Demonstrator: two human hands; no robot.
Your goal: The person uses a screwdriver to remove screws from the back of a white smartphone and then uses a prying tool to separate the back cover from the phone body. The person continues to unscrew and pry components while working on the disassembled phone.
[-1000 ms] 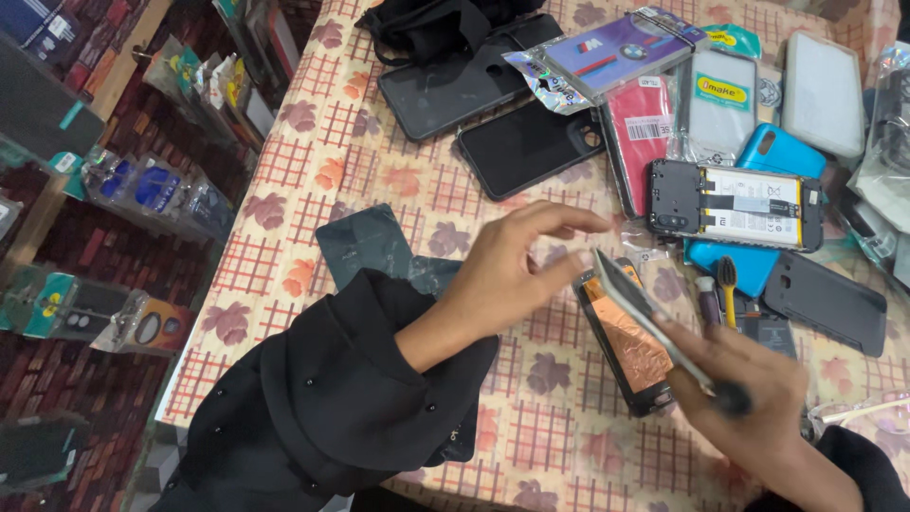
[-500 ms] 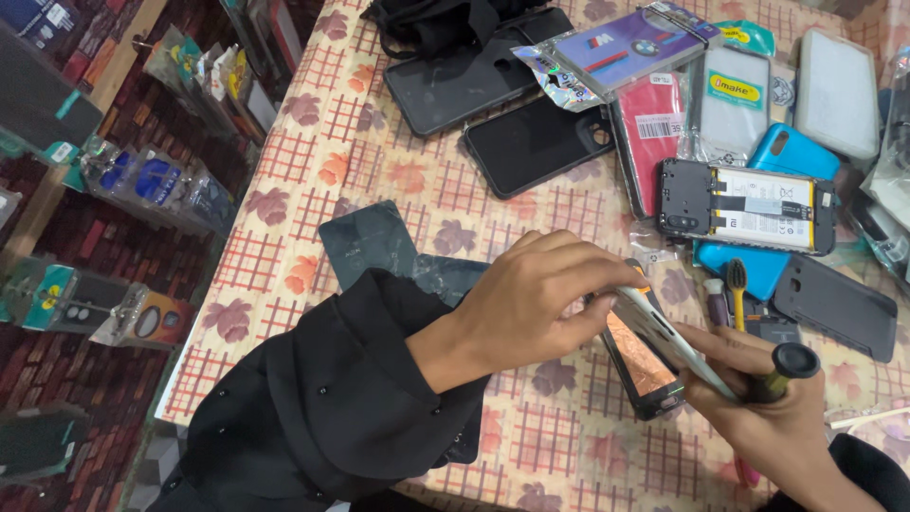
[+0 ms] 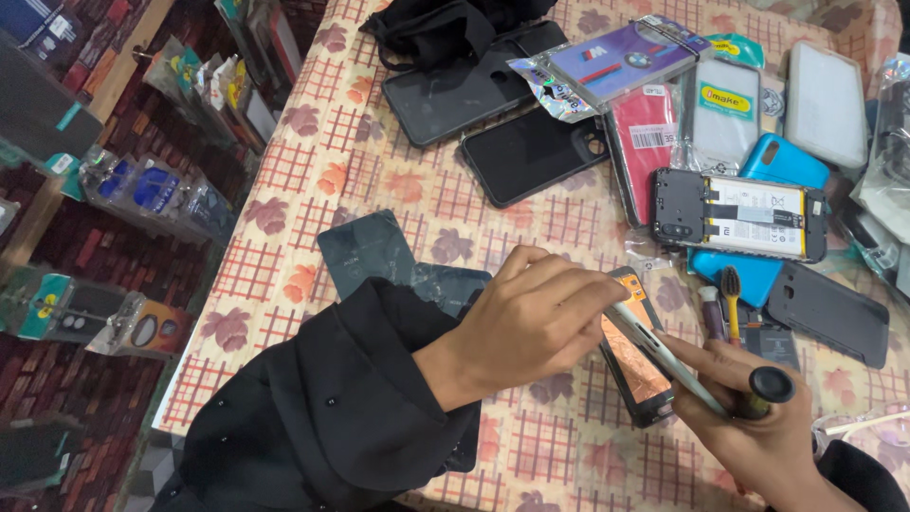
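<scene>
two hands pinching a thin phone panel over an opened handset

pinched between thumb and fingertips, a thin silver-edged flat phone panel was held edge-on between both hands, tilted above a dark opened handset with a copper-coloured inner plate that lay on the cloth. the left hand, coming out of a wide black sleeve, closed its fingers on the upper end of the panel, seemingly to steady it. under that forearm lay two dark glass-like sheets, flat on the checked floral tablecloth, partly hidden by the sleeve.

further right, the right hand gripped the lower end of the same panel, fingers wrapped together, and it also held a slim tool with a round black knob tucked along the palm, probably kept there so it stayed ready while both hands managed the panel. whether the panel still hung on the handset at any point could not be told.

beyond the hands, a small toothbrush-like brush with a yellow handle lay just beside the handset. behind it, an opened phone with its battery and black frame showing rested on a blue phone case. a grey rounded back cover lay at the far right, and black, red and clear cases were spread across the top of the table.
</scene>
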